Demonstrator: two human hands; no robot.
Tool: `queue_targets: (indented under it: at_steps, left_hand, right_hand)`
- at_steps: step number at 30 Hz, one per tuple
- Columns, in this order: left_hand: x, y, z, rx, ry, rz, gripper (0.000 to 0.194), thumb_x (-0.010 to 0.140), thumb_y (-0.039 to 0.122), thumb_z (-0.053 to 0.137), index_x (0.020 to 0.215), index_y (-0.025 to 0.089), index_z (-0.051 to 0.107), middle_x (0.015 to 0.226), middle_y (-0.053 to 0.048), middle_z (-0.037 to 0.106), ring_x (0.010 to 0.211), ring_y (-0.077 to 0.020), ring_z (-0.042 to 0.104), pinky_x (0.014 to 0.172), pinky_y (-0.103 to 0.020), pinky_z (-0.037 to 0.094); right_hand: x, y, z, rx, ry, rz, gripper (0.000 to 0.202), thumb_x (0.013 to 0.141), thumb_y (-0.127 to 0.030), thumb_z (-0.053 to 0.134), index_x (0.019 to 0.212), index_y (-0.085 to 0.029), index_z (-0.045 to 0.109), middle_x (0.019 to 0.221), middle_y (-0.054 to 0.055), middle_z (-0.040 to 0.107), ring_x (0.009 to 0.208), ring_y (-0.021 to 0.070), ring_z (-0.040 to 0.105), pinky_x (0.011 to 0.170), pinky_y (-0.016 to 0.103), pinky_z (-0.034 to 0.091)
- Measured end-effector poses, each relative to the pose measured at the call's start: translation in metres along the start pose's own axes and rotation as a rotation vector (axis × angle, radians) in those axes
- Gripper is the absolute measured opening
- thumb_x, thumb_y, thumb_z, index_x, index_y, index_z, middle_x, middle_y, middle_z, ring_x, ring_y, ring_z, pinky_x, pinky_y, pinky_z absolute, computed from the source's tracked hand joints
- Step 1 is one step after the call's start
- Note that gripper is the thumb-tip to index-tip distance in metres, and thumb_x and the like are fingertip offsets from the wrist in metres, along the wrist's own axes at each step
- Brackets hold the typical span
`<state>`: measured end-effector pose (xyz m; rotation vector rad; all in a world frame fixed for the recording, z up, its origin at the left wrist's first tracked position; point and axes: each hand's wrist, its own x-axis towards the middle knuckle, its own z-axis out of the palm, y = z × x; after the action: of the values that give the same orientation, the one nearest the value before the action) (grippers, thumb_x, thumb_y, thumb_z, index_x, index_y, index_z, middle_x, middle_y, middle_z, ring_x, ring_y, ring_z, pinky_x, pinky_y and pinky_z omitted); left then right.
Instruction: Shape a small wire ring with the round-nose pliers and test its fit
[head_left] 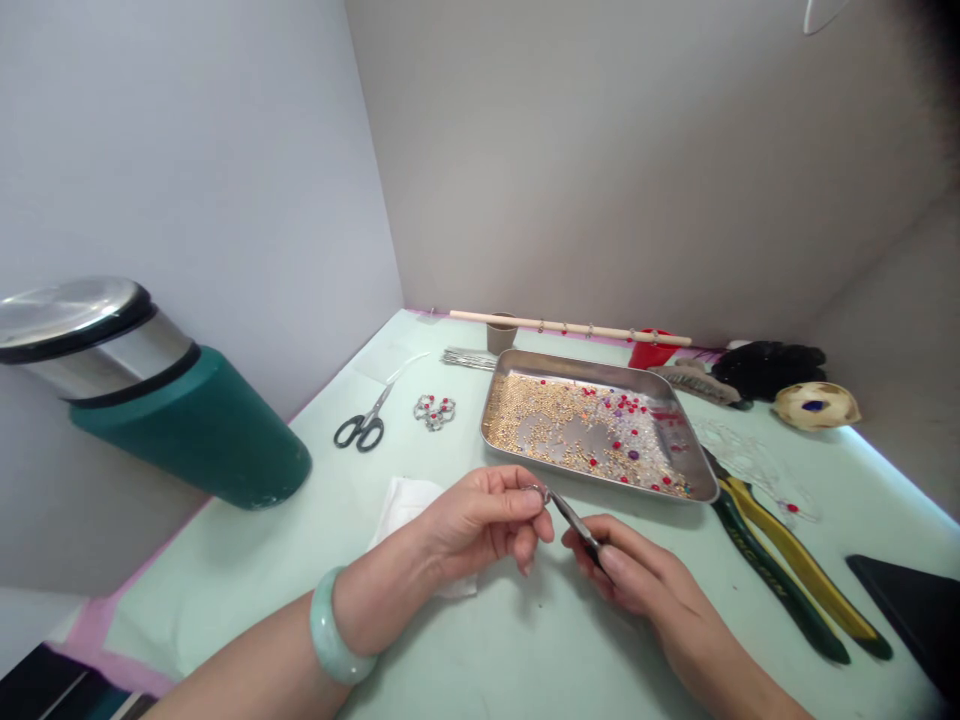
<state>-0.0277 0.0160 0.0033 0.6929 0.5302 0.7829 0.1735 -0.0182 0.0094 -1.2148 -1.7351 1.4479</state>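
Observation:
My left hand [491, 520], with a pale green bangle [330, 625] at the wrist, pinches a small silvery wire piece [538, 491] between thumb and forefinger. In my right hand [645, 575] is a pair of slim needle-nose pliers [576, 522], whose tips touch the wire piece. Most of the plier handles are hidden in the palm. Just beyond both hands sits a metal tray [600, 484] with gold, clear, red and purple beads. A wire ornament with red beads [434, 411] lies to the left of the tray.
Black-handled scissors [365, 425] and a green tumbler [217, 430] are on the left. White tissue [409, 500] lies under my left forearm. Large yellow-green pliers [787, 560] rest at the right. Behind the tray are a wooden stick [517, 321], a small cup [501, 335] and wires [466, 358].

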Motion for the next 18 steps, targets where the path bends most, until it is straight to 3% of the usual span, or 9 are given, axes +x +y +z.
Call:
queue_targets:
  at_steps: [13,18]
  left_hand:
    - [0.0004,-0.0003,-0.0029,0.006,-0.031,0.000,0.017,0.074,0.024,0.069,0.083,0.014,0.058,0.066,-0.001,0.068,0.039,-0.0061,0.053,0.042,-0.018,0.043]
    - [0.0007,0.0018,0.0010,0.119,0.052,0.060,0.018,0.074,0.025,0.068,0.080,0.013,0.055,0.065,-0.002,0.068,0.039,-0.0058,0.053,0.043,-0.018,0.042]
  right_hand:
    - [0.0004,0.0011,-0.0009,-0.126,0.046,-0.085,0.031,0.091,-0.044,0.038,0.095,-0.022,0.060,0.077,0.002,0.057,0.067,0.0153,0.053,0.054,0.023,0.042]
    - [0.0015,0.0021,-0.0003,-0.217,0.110,-0.140,0.030,0.091,-0.042,0.038,0.091,-0.021,0.060,0.073,0.001,0.059,0.065,0.0156,0.054,0.057,0.024,0.043]
